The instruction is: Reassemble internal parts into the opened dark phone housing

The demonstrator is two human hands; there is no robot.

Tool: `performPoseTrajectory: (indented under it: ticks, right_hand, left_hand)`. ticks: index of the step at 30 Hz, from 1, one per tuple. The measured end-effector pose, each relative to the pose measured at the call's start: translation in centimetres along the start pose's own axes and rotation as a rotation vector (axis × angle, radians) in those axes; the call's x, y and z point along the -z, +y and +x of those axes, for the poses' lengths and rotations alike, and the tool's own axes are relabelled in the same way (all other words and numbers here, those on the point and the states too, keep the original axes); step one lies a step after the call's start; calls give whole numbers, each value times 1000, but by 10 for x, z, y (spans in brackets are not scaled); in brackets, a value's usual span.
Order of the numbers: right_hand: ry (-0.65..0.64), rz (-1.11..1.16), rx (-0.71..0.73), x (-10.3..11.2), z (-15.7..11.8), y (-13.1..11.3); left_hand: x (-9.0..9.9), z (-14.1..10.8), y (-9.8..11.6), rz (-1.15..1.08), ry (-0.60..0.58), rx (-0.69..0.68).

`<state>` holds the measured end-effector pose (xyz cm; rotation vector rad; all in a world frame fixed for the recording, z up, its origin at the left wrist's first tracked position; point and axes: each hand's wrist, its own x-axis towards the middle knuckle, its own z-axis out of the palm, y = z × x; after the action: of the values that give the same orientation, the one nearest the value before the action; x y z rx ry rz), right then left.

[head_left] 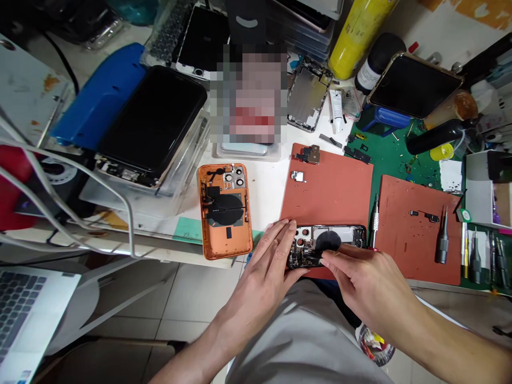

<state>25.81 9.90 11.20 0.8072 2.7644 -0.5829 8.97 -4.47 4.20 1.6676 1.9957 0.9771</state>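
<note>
An opened black phone housing (347, 234) lies crosswise on the near edge of a red-brown mat (328, 200), its camera rings and inner parts facing up. My left hand (266, 261) grips its left end, fingertips at the far corner and thumb along the near edge. Over the housing's inside, my right hand (362, 274) has thumb and forefinger pinched together. A dark strip shows at those fingertips, too small to make out. To the left, an orange phone back shell (216, 242) lies inside up. A camera module (310, 154) and a small metal part (297, 176) rest on the mat.
A screwdriver (374, 221) lies right of the housing. Another driver (442, 237) and small parts lie on a second red-brown mat (420, 261). A large dark-screened phone (154, 120) sits at left, near white cables (120, 192). A yellow cylinder (356, 42) stands behind.
</note>
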Motion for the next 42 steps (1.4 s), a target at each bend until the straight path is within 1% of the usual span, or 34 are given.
performPoseTrajectory:
  ticks: [3, 5, 10, 12, 14, 19, 22, 24, 27, 29, 31, 33, 35, 37, 40, 42]
  right_hand:
    - [14, 73, -41, -3, -2, 1]
    - [5, 160, -58, -5, -2, 3]
    - [-99, 401, -87, -2, 6, 6]
    - [-113, 440, -86, 0, 6, 6]
    - [-100, 452, -75, 2, 1, 7]
    - [-45, 477, -54, 5, -19, 9]
    - [4, 459, -39, 10, -30, 11]
    - [77, 404, -43, 13, -37, 18]
    - [211, 278, -87, 12, -48, 38]
    - [263, 189, -88, 8, -52, 54]
    - [249, 110, -55, 1, -51, 68]
    - [178, 75, -11, -5, -45, 77]
    - [118, 119, 25, -7, -37, 81]
    - [116, 217, 50, -6, -30, 82]
    - [216, 337, 72, 0, -31, 78]
    - [340, 402, 95, 5, -39, 72]
  left_hand:
    - [-1, 0, -1, 5, 6, -3]
    - [-2, 0, -1, 11, 11, -7]
    - [-3, 1, -1, 21, 30, -30]
    - [-2, 1, -1, 21, 20, -23]
    - [-2, 0, -2, 13, 4, -12]
    - [0, -1, -2, 2, -11, -11]
    - [0, 0, -3, -13, -27, 16]
    - [0, 1, -3, -26, -44, 31]
    - [-1, 1, -4, -25, -55, 28]
    - [1, 2, -3, -16, -49, 3]
    - [6, 5, 0, -19, -36, -39]
    - [13, 10, 4, -54, -17, -75]
    - [20, 18, 7, -161, -2, -72]
    - [23, 28, 10, -439, 25, 0]
    - [17, 44, 13, -910, 104, 108]
    - [7, 53, 19, -1041, 143, 117]
